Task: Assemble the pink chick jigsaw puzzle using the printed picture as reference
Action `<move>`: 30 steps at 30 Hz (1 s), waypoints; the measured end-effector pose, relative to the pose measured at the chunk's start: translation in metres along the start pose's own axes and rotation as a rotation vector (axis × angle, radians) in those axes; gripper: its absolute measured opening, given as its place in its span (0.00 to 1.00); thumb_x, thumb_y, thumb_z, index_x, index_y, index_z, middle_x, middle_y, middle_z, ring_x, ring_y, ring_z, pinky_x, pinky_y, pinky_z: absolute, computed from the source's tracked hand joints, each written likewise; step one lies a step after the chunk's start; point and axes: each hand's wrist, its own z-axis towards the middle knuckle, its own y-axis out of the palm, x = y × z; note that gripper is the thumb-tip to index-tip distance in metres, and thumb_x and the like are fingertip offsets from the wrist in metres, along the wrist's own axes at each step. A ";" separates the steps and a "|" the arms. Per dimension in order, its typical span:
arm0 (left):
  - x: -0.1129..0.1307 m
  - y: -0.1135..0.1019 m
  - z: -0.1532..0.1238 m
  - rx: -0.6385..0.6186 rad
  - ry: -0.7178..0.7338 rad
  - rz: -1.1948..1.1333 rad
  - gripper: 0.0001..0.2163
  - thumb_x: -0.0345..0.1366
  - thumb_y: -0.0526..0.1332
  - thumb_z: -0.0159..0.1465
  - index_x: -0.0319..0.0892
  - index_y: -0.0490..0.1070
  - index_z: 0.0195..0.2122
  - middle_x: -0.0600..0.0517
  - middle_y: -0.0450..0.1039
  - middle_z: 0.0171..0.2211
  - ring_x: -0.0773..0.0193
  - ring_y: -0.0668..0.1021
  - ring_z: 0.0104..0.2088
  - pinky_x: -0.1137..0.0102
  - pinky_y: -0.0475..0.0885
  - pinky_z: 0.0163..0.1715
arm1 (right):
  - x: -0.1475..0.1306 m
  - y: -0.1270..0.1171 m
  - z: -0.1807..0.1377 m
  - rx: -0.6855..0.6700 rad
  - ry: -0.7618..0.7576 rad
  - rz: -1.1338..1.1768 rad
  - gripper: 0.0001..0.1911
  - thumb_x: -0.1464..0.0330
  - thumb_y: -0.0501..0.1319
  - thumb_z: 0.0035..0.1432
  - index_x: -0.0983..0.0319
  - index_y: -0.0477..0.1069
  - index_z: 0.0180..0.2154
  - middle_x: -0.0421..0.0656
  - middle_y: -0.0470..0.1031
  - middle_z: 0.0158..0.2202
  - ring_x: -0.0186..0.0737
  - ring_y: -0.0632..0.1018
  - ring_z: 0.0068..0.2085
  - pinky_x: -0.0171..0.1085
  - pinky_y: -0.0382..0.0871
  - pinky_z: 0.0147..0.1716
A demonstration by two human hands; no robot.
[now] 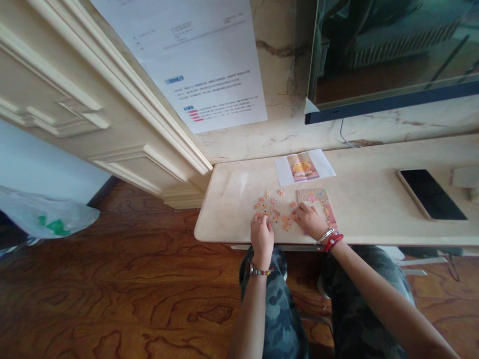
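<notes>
Several loose orange and pink puzzle pieces (272, 205) lie scattered on the pale marble ledge (374, 209). My left hand (262, 235) rests at the near edge of the scatter, fingers curled down onto the pieces. My right hand (310, 219) lies on the left part of a partly filled puzzle board (318, 197), fingertips pinched at a piece by its left edge. Whether either hand grips a piece is too small to tell. A printed reference picture (304, 167) on white paper lies behind the board.
A dark phone (431, 193) lies on the ledge at right. A screen (392, 55) and a white notice sheet (202, 60) hang on the wall behind. A plastic bag (48, 217) sits on the wooden floor at left. My knees are under the ledge.
</notes>
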 end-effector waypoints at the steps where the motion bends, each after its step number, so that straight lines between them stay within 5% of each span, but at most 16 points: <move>1: -0.001 -0.001 0.000 0.008 -0.001 0.003 0.09 0.26 0.52 0.56 0.39 0.67 0.37 0.46 0.68 0.35 0.60 0.69 0.40 0.64 0.66 0.41 | -0.001 0.000 0.000 0.002 -0.001 0.002 0.11 0.69 0.49 0.57 0.64 0.68 0.38 0.49 0.67 0.39 0.39 0.68 0.41 0.36 0.60 0.41; 14: -0.006 -0.010 0.005 0.024 -0.019 0.014 0.09 0.27 0.53 0.56 0.39 0.67 0.38 0.46 0.66 0.36 0.60 0.69 0.39 0.64 0.67 0.40 | -0.015 -0.009 0.019 0.012 0.048 0.190 0.12 0.70 0.52 0.55 0.62 0.69 0.41 0.46 0.67 0.40 0.36 0.71 0.39 0.35 0.62 0.40; 21: -0.002 -0.004 -0.002 -0.003 -0.042 0.003 0.08 0.28 0.54 0.56 0.38 0.68 0.37 0.44 0.65 0.37 0.59 0.69 0.40 0.63 0.67 0.41 | -0.039 0.003 0.047 -0.060 0.126 0.023 0.15 0.64 0.49 0.57 0.63 0.71 0.35 0.49 0.69 0.37 0.41 0.72 0.39 0.37 0.63 0.37; 30: 0.000 -0.002 -0.003 0.006 -0.014 -0.044 0.07 0.28 0.54 0.56 0.38 0.68 0.36 0.45 0.66 0.35 0.59 0.70 0.39 0.62 0.67 0.40 | -0.037 0.000 0.042 0.007 0.068 0.074 0.09 0.74 0.50 0.54 0.66 0.69 0.31 0.48 0.72 0.29 0.38 0.72 0.34 0.36 0.62 0.35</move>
